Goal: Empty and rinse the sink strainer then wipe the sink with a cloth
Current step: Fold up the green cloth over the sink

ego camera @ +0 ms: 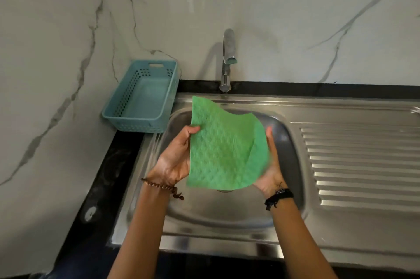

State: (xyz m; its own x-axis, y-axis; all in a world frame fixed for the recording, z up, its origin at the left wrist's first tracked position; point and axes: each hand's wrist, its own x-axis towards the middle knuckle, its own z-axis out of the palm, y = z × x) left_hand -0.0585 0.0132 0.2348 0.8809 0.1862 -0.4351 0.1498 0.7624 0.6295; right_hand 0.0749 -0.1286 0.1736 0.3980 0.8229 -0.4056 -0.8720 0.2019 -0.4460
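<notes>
A green textured cloth (223,149) is spread out flat above the steel sink basin (204,212). My left hand (176,157) pinches its left edge between thumb and fingers. My right hand (270,165) holds its right edge, where the cloth curls over in a fold. Just a sliver of the drain and strainer (225,191) peeks out under the cloth's lower edge; the rest is hidden. No water runs from the chrome tap (228,58) behind the basin.
A light blue perforated plastic basket (143,96) leans against the marble wall at the sink's back left. A ribbed steel draining board (363,165) extends to the right. A black counter edge (102,176) borders the sink on the left.
</notes>
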